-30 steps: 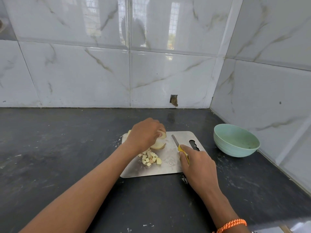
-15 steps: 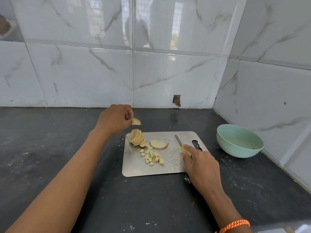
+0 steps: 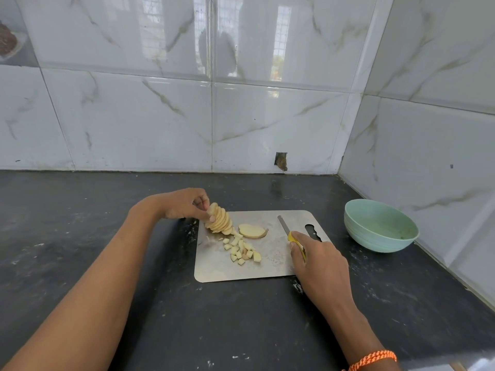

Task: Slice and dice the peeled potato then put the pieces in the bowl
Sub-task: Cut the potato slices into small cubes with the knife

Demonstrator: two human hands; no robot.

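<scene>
A metal cutting board lies on the dark counter. At its far left corner a fanned stack of potato slices leans, and my left hand pinches the end slice of that stack. One flat slice lies beside the stack toward the middle. Several diced pieces sit in a small pile in front of it. My right hand grips the yellow handle of a knife, whose blade rests flat on the board, pointing away. A pale green bowl stands to the right of the board.
White marble-look tiled walls close the counter at the back and on the right, meeting in a corner behind the bowl. A small hole shows in the back wall tile. An orange braided band is on my right wrist.
My left hand lifted off the potato, went left and back with one slice, then came back to the fanned stack and now pinches its end. The right hand and knife stayed put.
</scene>
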